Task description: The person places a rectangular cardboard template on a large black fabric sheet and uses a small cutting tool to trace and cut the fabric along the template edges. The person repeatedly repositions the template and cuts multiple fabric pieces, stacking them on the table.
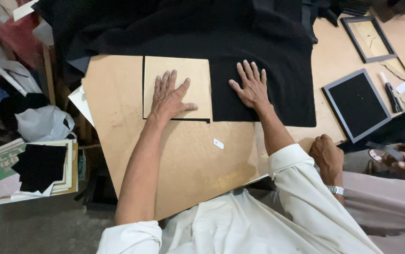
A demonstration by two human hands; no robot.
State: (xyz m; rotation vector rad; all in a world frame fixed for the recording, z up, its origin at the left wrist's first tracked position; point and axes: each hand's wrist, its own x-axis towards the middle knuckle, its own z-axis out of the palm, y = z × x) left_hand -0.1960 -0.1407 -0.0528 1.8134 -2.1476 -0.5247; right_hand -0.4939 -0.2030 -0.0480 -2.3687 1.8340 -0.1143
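White sleeves nearest. Left hand [168, 96] spread flat, pressing tan board [178, 75] so it stays still; black fabric [263, 94] just right of it, under spread right hand [252, 87], kept smooth.

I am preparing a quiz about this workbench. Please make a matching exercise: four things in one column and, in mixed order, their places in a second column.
Things:
1. left hand
2. right hand
3. white tag
4. black frame

Places:
A. flat on the black cloth
B. on the table, between the two forearms
C. pressing on the square board
D. at the table's right side

Pairs: 1-C, 2-A, 3-B, 4-D
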